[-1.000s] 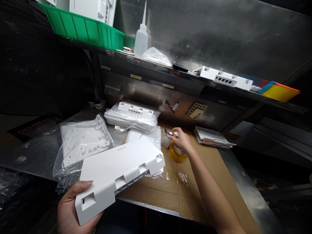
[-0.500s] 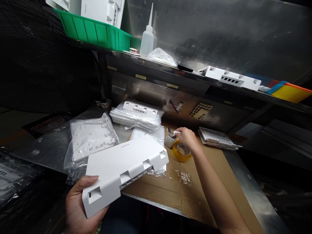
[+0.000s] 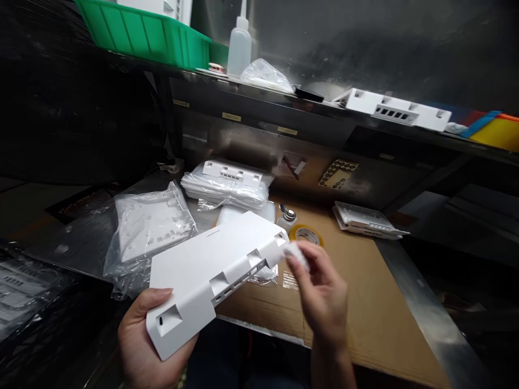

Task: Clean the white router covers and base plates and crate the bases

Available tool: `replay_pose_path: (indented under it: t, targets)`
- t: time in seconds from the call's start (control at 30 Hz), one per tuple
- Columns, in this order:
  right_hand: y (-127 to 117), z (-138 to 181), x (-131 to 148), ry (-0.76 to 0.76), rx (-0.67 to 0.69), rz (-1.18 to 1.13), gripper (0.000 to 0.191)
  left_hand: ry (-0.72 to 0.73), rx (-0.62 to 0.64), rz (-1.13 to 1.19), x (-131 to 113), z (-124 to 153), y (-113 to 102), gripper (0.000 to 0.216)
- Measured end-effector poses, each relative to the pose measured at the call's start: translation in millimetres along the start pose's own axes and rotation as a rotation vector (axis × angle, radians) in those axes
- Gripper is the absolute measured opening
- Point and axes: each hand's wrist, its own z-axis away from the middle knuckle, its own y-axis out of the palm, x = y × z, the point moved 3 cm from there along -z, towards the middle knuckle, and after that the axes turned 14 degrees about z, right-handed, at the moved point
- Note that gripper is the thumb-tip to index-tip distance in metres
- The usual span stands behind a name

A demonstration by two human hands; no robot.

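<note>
My left hand [image 3: 152, 335] grips the near left end of a white plastic housing [image 3: 198, 259], thumb on top and fingers underneath. The housing is held tilted above the bench, its edge with square notches and port slots facing me. Between the thumb and fingers of my right hand [image 3: 324, 286] is a small white wad [image 3: 297, 255], blurred, close to the housing's right corner; whether it touches is unclear. Just beyond stand a small dispenser bottle [image 3: 287, 216] with its metal lid flipped up and a roll of yellow tape [image 3: 307, 235].
Brown cardboard [image 3: 360, 292] covers the bench. Bagged white housings [image 3: 152, 224] lie at left, and a stack of plastic bags [image 3: 225, 186] carries another housing. More parts [image 3: 367, 220] lie at right. The shelf above holds a green basket [image 3: 146, 35] and a squeeze bottle [image 3: 239, 48].
My right hand has come back from the dispenser bottle to the housing's right corner, carrying the white wad. The housing has shifted slightly right in view.
</note>
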Motion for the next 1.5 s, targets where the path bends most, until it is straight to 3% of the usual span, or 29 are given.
replay_pose_path:
  t: [0.07,0.17,0.53,0.87,1.03,1.2,1.37,1.5]
  targets:
    - [9.0,24.3,13.7,-0.016,-0.033,0.017,0.016,0.089,-0.052,-0.089,4.3,6.0,-1.0,0.075]
    - [18.8,37.5,22.6,-0.039,-0.055,0.027,0.018,0.134,-0.03,-0.162,11.1,12.1,-4.2,0.08]
    - [15.8,37.7,25.5,-0.136,-0.094,0.088,0.02,0.114,-0.102,-0.097,24.3,24.2,-3.1,0.076]
    - [19.8,42.6,32.8,-0.148,-0.102,0.088,0.021,0.121,-0.049,-0.099,26.6,21.5,-4.5,0.078]
    - [23.4,49.3,41.9,-0.235,-0.055,0.039,0.024,0.141,-0.073,-0.035,27.5,20.7,-8.5,0.072]
    - [20.0,47.5,30.2,-0.11,-0.114,0.095,0.018,0.064,-0.099,0.013,31.4,21.1,-9.5,0.075]
    - [23.0,49.5,38.1,-0.197,-0.03,0.042,0.02,0.069,-0.05,0.026,36.4,19.7,-3.8,0.067]
    - [17.5,53.4,44.7,-0.16,0.083,-0.074,0.018,0.021,-0.034,0.052,40.7,17.2,0.4,0.049]
